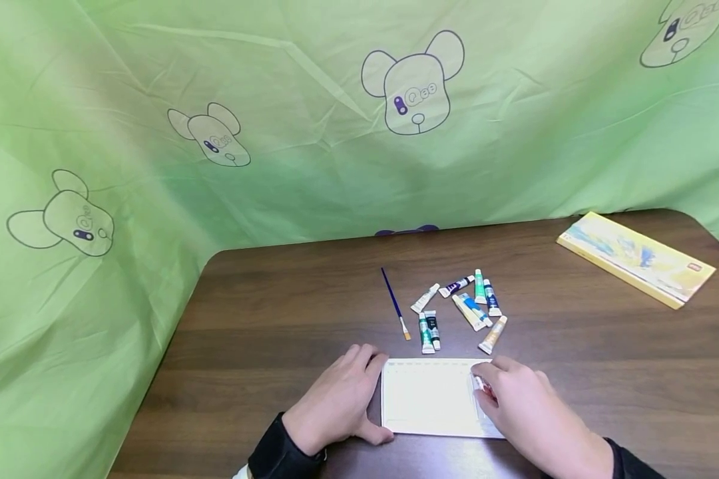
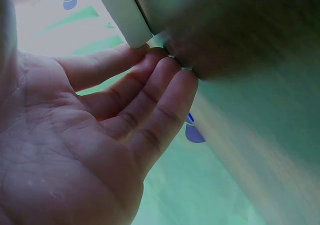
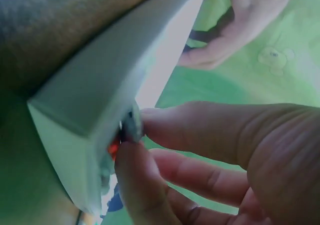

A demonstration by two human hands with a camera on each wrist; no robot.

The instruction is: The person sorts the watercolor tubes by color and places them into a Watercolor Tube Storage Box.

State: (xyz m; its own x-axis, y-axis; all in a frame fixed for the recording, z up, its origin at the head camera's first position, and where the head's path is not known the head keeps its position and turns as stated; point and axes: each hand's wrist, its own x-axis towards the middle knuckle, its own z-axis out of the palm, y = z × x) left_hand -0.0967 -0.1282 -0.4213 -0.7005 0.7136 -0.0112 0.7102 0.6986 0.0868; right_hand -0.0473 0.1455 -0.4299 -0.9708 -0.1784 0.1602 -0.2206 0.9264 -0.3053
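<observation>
In the head view a white rectangular tray [image 1: 425, 399] lies at the front of the table. My left hand [image 1: 344, 396] rests along its left end, thumb by the near corner and fairly straight fingers by the far one. In the left wrist view those fingers meet the tray's corner. My right hand [image 1: 527, 406], over the tray's right end, pinches a small white and red paint tube [image 1: 486, 388] between thumb and index finger. Most of this tube is hidden by the fingers. Beyond the tray lie several paint tubes [image 1: 470, 311] in blue, green, purple, black and ochre.
A thin blue paintbrush [image 1: 392, 296] lies left of the tubes, bristles towards me. A flat yellow box [image 1: 635, 259] sits at the back right of the brown wooden table [image 1: 263, 319]. Green cloth [image 1: 299, 133] with printed bear heads hangs behind and down the left side.
</observation>
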